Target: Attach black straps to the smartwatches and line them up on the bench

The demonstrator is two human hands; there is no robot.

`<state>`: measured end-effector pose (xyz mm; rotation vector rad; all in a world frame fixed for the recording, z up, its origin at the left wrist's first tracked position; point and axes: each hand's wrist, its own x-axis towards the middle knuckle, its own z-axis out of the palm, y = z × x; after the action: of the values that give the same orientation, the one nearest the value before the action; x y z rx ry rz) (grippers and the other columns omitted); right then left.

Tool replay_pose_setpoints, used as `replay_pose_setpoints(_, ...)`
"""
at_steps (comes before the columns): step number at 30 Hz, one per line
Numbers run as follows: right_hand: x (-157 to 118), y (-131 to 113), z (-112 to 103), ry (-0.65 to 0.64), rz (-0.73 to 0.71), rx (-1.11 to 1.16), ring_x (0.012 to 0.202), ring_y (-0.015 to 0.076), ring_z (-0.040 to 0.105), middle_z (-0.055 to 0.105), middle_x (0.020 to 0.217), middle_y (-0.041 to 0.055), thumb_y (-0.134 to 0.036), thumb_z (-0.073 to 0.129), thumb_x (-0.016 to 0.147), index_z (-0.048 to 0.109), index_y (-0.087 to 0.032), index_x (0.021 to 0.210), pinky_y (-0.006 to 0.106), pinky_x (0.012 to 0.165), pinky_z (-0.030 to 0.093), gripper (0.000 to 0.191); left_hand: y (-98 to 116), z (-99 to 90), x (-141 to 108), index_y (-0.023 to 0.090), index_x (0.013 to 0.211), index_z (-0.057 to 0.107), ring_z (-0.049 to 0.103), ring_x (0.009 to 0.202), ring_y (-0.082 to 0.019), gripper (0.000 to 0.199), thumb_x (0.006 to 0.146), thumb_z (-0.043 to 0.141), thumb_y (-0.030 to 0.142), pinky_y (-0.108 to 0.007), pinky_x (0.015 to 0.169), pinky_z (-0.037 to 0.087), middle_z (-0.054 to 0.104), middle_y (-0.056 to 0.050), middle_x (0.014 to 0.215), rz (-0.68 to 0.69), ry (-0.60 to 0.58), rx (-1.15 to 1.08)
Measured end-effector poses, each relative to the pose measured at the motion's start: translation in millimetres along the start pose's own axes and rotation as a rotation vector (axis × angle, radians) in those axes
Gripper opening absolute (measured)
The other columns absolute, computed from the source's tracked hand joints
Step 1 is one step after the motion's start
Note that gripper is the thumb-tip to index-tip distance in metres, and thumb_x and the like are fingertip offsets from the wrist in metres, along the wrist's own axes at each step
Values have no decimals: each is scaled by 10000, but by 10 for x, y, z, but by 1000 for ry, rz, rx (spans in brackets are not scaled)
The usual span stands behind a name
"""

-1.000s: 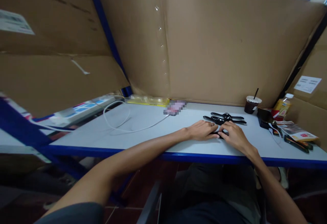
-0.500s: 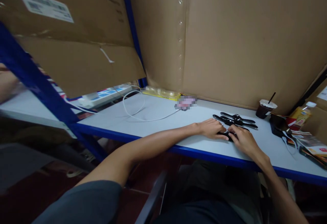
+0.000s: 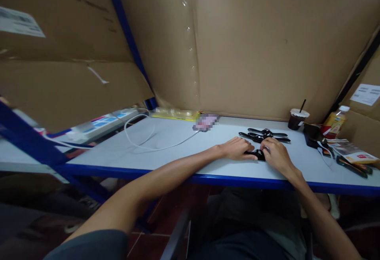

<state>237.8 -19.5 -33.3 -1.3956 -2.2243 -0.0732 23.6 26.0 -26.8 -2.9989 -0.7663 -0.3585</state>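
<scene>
A black wristwatch, strap laid out lengthwise, lies on the table between my hands, partly covered by fingers. My left hand rests on the tabletop, its fingers closed on the strap's left end. From the other side, my right hand has its fingers bent and pinched at the watch's middle and right part. Just behind them, more black watches lie side by side with their straps stretched out. Fine details of the held watch are hidden by my fingers.
A blurred pinkish phone-like thing with a white cable lies at the back. On the right stand a dark drink cup with a straw and a bottle, near a packet. Cardboard walls enclose the blue-edged table.
The view has turned slightly, so the table's things appear shifted left. My hands stay on the same watch, with the right fingers bent a little differently.
</scene>
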Motion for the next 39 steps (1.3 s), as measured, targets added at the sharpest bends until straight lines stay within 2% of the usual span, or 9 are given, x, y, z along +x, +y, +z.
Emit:
replay_pose_setpoints(8, -7, -35, -9, -15, -160, 96, 982, 208, 601, 711, 1016, 46, 6, 443, 845, 721, -224, 764, 324, 872, 460, 370, -18, 22, -6, 190, 875, 689, 558, 565, -150, 538, 995, 436, 649, -301, 532, 285, 646, -36, 669, -2, -3, -7)
replay_pose_setpoints(12, -11, -67, -13, -18, -98, 64, 955, 200, 603, 713, 966, 43, -17, 457, 864, 692, -216, 692, 307, 833, 455, 352, -11, 15, -5, 194, 857, 689, 555, 576, -154, 521, 995, 455, 638, -298, 563, 299, 660, -42, 679, -21, -28, -3)
replay_pose_setpoints(17, -19, -103, -49, -8, 19, -82, 975, 211, 606, 717, 956, 55, -48, 469, 893, 735, -220, 829, 298, 788, 452, 323, 19, -17, -4, 196, 829, 673, 569, 589, -162, 510, 1009, 447, 616, -304, 544, 271, 666, -45, 689, -36, -48, 31)
replay_pose_setpoints(22, -26, -91, -40, -7, -80, -86, 993, 209, 611, 719, 990, 63, -46, 471, 908, 762, -215, 884, 300, 810, 464, 338, -10, 13, -1, 193, 836, 668, 570, 587, -158, 485, 1006, 468, 601, -305, 527, 252, 653, -38, 678, -15, -17, 23)
replay_pose_setpoints(26, -26, -94, -21, -10, -170, -50, 968, 198, 612, 718, 990, 48, 13, 480, 852, 751, -214, 794, 293, 786, 461, 358, -52, 58, 0, 183, 826, 665, 553, 567, -145, 516, 992, 470, 631, -294, 521, 256, 631, -31, 661, 14, 23, -17)
replay_pose_setpoints(30, -24, -100, -23, 21, -109, -80, 930, 196, 604, 714, 934, 47, 23, 505, 828, 707, -207, 673, 289, 736, 448, 343, -40, 45, -1, 173, 799, 653, 532, 556, -141, 528, 989, 476, 633, -293, 522, 226, 616, -29, 648, 4, 7, -15)
replay_pose_setpoints(35, -29, -102, -29, 46, -44, -165, 939, 213, 599, 716, 929, 67, -11, 513, 872, 745, -203, 785, 302, 734, 455, 313, -4, 3, 0, 171, 814, 661, 530, 567, -146, 491, 1001, 489, 591, -301, 532, 212, 626, -39, 660, -15, -17, -7)
replay_pose_setpoints(39, -28, -118, -18, 33, -134, -126, 974, 213, 600, 718, 974, 62, 8, 499, 867, 765, -213, 856, 306, 769, 470, 346, -12, 6, 1, 172, 855, 676, 538, 583, -151, 468, 1005, 494, 576, -306, 541, 212, 651, -48, 694, -21, -28, 7)
